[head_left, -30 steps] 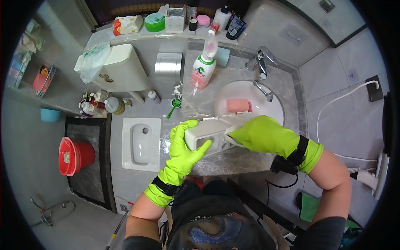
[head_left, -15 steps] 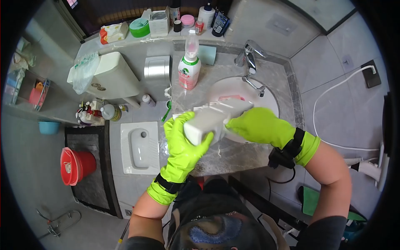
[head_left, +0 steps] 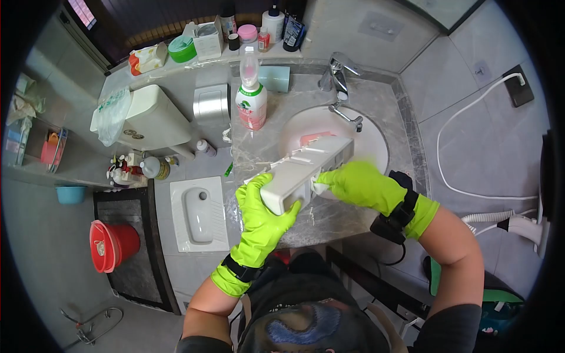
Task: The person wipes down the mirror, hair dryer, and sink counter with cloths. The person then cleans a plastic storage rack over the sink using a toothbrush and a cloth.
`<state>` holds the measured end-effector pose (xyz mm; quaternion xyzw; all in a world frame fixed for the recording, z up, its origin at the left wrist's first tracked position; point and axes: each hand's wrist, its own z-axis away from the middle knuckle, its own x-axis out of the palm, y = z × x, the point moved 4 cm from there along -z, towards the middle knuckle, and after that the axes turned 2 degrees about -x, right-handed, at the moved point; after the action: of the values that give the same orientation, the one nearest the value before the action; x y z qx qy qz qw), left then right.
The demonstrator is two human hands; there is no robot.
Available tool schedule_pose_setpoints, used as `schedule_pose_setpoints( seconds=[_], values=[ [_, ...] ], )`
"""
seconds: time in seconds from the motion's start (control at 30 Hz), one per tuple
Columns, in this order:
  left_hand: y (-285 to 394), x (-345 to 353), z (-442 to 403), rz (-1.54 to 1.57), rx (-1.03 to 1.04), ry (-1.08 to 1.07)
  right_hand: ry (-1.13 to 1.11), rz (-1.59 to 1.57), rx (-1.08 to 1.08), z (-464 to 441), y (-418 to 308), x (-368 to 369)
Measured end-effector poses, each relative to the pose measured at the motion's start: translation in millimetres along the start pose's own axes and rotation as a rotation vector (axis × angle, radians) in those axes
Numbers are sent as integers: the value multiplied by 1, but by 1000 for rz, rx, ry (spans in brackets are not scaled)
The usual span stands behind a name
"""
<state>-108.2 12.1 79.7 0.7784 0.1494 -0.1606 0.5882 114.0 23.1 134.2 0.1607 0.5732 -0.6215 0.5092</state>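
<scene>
My left hand [head_left: 265, 215], in a yellow-green rubber glove, grips the near left end of a long white plastic holder [head_left: 306, 167] with openings in its side. The holder is tilted above the counter and the near edge of the sink. My right hand [head_left: 362, 185], gloved alike and partly blurred, pinches a small white cloth [head_left: 319, 185] against the holder's side. Behind the holder, a pink object [head_left: 316, 137] lies in the white sink [head_left: 376, 141]. A white and pink spray bottle [head_left: 252, 109] stands on the grey counter [head_left: 265, 141].
A chrome faucet [head_left: 338, 79] stands behind the sink, with a light blue cylinder [head_left: 274, 79] to its left. Jars and bottles line the ledge [head_left: 170, 67]. At left are a squat toilet [head_left: 200, 215] and a red bucket [head_left: 120, 244]. A white cable [head_left: 441, 156] hangs at right.
The view has shifted, so the counter items appear further left. The holder has turned in my left hand, its far end now raised toward the upper right. My right hand has moved along its side.
</scene>
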Motion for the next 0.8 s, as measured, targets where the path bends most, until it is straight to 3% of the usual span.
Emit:
schedule_pose_setpoints(
  seconds=[0.17, 0.27, 0.33, 0.37, 0.43, 0.47, 0.53, 0.57, 0.6, 0.67, 0.73, 0.8],
  values=[
    [-2, 1, -10, 70, -15, -33, 109, -17, -155, 16, 6, 6],
    [-11, 5, -15, 167, -174, -23, 173, 444, -166, 23, -17, -33],
    [0, 4, -16, 193, -222, -13, 87, 470, -68, 19, -13, -32],
    [14, 3, -15, 94, -110, -32, 43, 485, -17, 17, -13, -30],
    [40, 4, -11, -105, 122, -68, -82, 413, -2, 10, -19, -22],
    [35, 8, -11, -98, 98, -71, -140, 374, 8, 8, -19, -17],
    [31, 8, -13, -35, 137, -59, 75, 116, -173, 15, 7, 3],
    [27, 7, -14, -5, 153, -51, 98, -44, -142, 18, 9, 5],
    [17, 7, -12, 2, 111, -52, 127, -204, -116, 20, 3, 3],
    [-10, 6, -10, 16, 41, -63, 34, -582, 189, 26, -7, -1],
    [-42, 7, -3, 246, -144, -77, 151, -544, -70, 32, 14, 8],
    [-38, -4, -2, 575, -425, -152, 116, -526, 23, 45, 17, -6]
  ],
)
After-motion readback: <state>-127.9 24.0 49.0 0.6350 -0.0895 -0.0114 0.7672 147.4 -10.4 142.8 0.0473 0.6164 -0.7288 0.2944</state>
